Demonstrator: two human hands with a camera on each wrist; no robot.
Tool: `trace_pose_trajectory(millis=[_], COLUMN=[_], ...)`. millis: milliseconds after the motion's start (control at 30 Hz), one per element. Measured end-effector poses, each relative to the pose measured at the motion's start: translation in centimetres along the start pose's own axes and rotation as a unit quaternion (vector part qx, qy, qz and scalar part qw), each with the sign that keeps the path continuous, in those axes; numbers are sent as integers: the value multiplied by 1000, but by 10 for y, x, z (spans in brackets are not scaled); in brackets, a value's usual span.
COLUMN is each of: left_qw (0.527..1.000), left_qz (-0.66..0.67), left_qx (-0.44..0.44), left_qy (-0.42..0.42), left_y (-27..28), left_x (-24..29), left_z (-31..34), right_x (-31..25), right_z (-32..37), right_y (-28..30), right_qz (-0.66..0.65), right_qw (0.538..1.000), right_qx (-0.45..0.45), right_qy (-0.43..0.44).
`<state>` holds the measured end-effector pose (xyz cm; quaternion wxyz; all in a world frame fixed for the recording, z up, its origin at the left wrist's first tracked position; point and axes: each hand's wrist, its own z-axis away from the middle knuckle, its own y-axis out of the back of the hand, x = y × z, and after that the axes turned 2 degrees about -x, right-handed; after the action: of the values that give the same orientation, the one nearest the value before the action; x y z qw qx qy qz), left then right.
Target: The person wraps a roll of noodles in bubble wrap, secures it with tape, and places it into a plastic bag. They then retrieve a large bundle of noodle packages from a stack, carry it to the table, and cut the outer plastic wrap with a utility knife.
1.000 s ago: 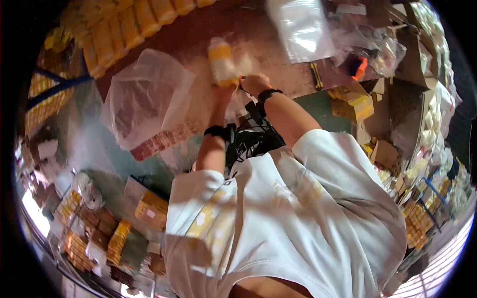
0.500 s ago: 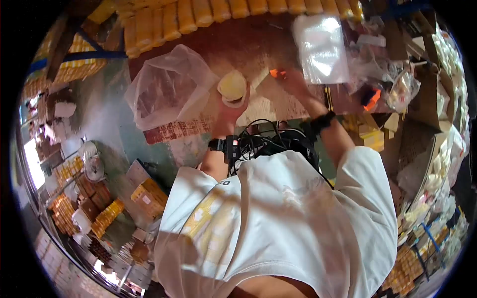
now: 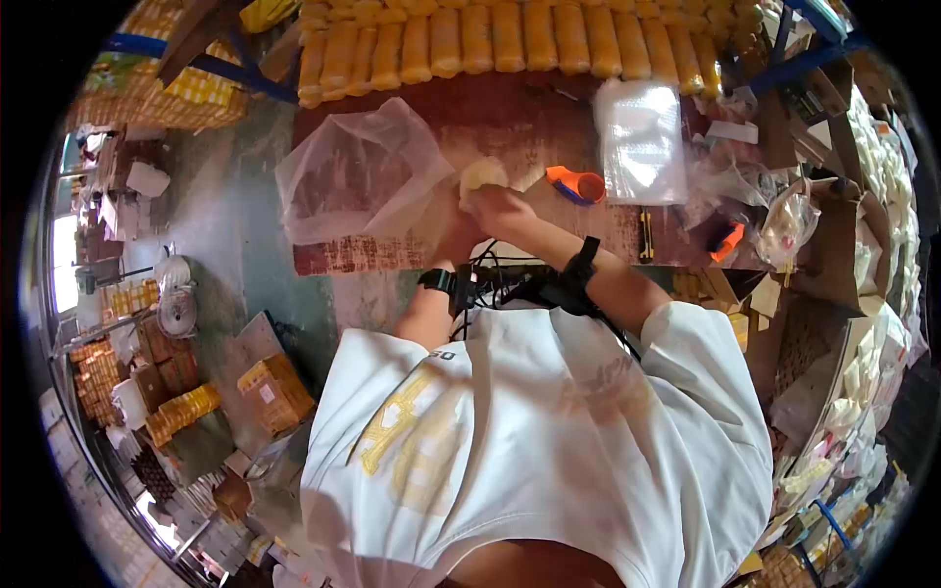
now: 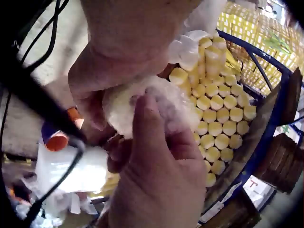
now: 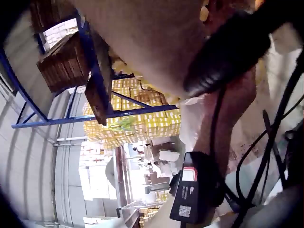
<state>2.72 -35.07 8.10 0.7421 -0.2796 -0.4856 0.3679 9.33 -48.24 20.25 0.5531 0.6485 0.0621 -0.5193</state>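
Leaning over the near edge of the bench (image 3: 549,118), a person in a white T-shirt (image 3: 549,431) has both forearms stretched forward, each with a black strap at the wrist and dark cables bunched between them. The left hand (image 3: 451,233) and right hand (image 3: 497,210) meet just past that edge, a little left of the bench's middle. Both grip the wrapped roll (image 3: 482,174), a pale yellow cylinder in crinkled clear film. The left wrist view shows it (image 4: 142,102) clasped from two sides, with a thumb pressed across the film and fingers curled round it. Whether it rests on the bench or is held just above it cannot be told.

Just beside the roll, toward the left edge, lies a crumpled clear plastic bag (image 3: 358,176). On the other side, near but not touching the hands, an orange and blue tool (image 3: 576,184) lies on its side. Beyond it, toward the right edge, sits a stack of clear sleeves (image 3: 642,142), and a yellow cutter (image 3: 647,233) lies near the near edge. Along the far edge runs a packed row of yellow rolls (image 3: 510,39), lying side by side.
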Motion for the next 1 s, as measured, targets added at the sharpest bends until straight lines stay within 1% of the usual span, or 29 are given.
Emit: trace_pose_trajectory(millis=[67, 133, 167, 200, 233, 267, 300, 333, 400, 433, 500, 533, 567, 633, 733, 767, 800, 833, 867, 900, 967, 1000], left_qw=[998, 974, 951, 920, 882, 894, 892, 877, 791, 737, 643, 612, 579, 560, 592, 543, 491, 455, 418, 399, 393, 407], left_qz=[-37, -184, -256, -328, -397, -428, -452, -470, -574, -620, -694, -709, -723, -717, -672, -716, -757, -788, -817, -837, -866, -875], left_qx=[29, 121, 165, 206, 246, 132, 17, -99, -213, -268, -317, -335, -355, -389, -392, -396, -399, -394, -386, -370, -308, -260], left_qy=[41, 53, 57, 60, 63, 32, 2, -27, -19, -14, 75, 102, 128, 146, 208, 187, 163, 129, 96, 58, 9, 1], left_y=[-31, -40, -42, -46, -48, -49, -50, -54, -73, -83, -85, -82, -79, -71, -66, -66, -77, -94, -111, -128, -137, -134], left_x=[30, 55, 68, 82, 93, 105, 118, 130, 134, 133, 128, 124, 120, 111, 107, 107, 109, 112, 114, 116, 111, 105], left_z=[22, 36, 40, 40, 38, 30, 17, 7, -17, -28, -51, -61, -71, -89, -105, -108, -107, -102, -96, -79, -67, -67], right_x=[-14, -6, -2, 0, 1, 4, 5, 9, 15, 11, 6, 13, 18, 22, 32, 33, 26, 24, 23, 25, 31, 35], right_z=[1, -2, -5, -10, -11, -10, -9, -11, -15, -14, -9, -9, -10, -9, -5, -5, -3, -2, -2, -3, -3, -3], right_y=[-2, -2, -4, -8, -10, -11, -14, -22, -32, -30, -24, -30, -37, -44, -43, -43, -33, -27, -24, -26, -32, -38], right_qz=[50, 90, 110, 141, 143, 146, 149, 163, 194, 185, 166, 176, 172, 163, 133, 142, 151, 161, 77, -10, -87, -78], right_qw=[998, 995, 992, 989, 988, 986, 984, 982, 975, 977, 981, 976, 979, 984, 986, 986, 985, 984, 996, 998, 986, 978], right_qx=[22, -6, -18, -41, -29, -17, -6, -7, -9, -21, -41, -23, -9, 18, 4, -2, -6, -11, 21, 52, 139, 192], right_qy=[-13, 33, 57, 34, 54, 75, 96, 98, 103, 100, 90, 128, 111, 74, 101, 93, 84, 73, 45, 17, 0, 13])
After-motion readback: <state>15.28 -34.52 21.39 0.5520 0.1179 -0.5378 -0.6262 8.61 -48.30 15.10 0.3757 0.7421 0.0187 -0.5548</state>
